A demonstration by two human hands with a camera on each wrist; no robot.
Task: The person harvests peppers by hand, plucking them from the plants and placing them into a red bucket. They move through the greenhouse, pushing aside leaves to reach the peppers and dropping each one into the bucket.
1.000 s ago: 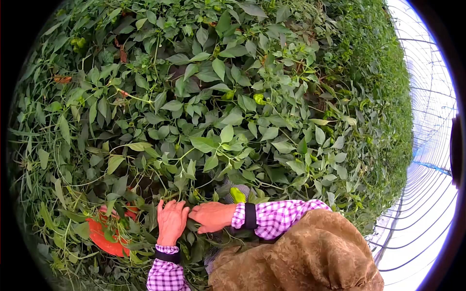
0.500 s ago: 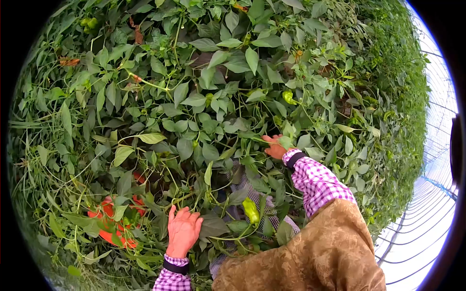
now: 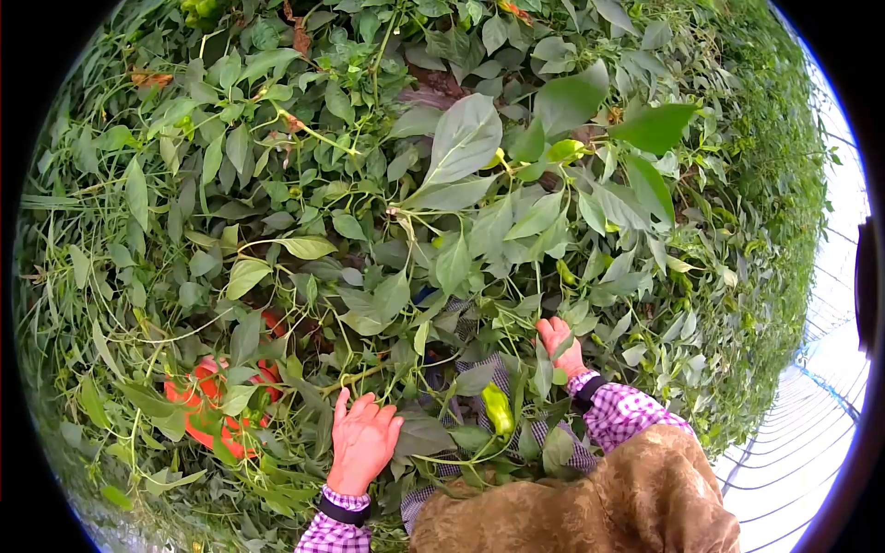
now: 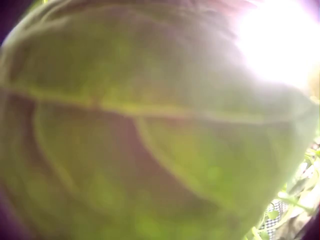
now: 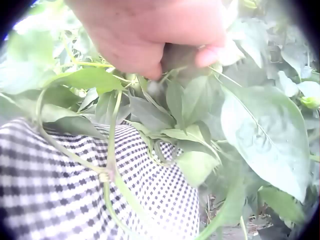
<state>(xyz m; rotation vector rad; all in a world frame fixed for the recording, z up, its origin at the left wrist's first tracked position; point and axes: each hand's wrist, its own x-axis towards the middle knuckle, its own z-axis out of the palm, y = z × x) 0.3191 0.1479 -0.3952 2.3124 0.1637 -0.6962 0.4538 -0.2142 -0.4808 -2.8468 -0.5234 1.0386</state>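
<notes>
In the head view my left hand (image 3: 362,442) lies palm down at the lower middle, fingers loosely spread over pepper foliage. One large pepper leaf (image 4: 150,160) fills most of the left wrist view and hides that hand. Farther right, my right hand (image 3: 560,346) reaches into the plants. Its fingers and thumb curl round a leafy pepper stem (image 5: 177,72) in the right wrist view. Between the hands hangs a light green pepper (image 3: 498,409) in front of checked cloth (image 5: 150,170). Big raised leaves (image 3: 461,143) stand above the right hand.
A red container (image 3: 207,424) sits at the left, partly covered by leaves. Dense pepper plants (image 3: 350,194) spread in front and to both sides. Brown patterned clothing (image 3: 590,488) covers the body at the bottom. A pale ribbed greenhouse wall (image 3: 784,442) curves along the right.
My right hand moved from beside the left hand out to the right into the plants, then back lower. A branch with big leaves has risen into view. The left hand barely shifted.
</notes>
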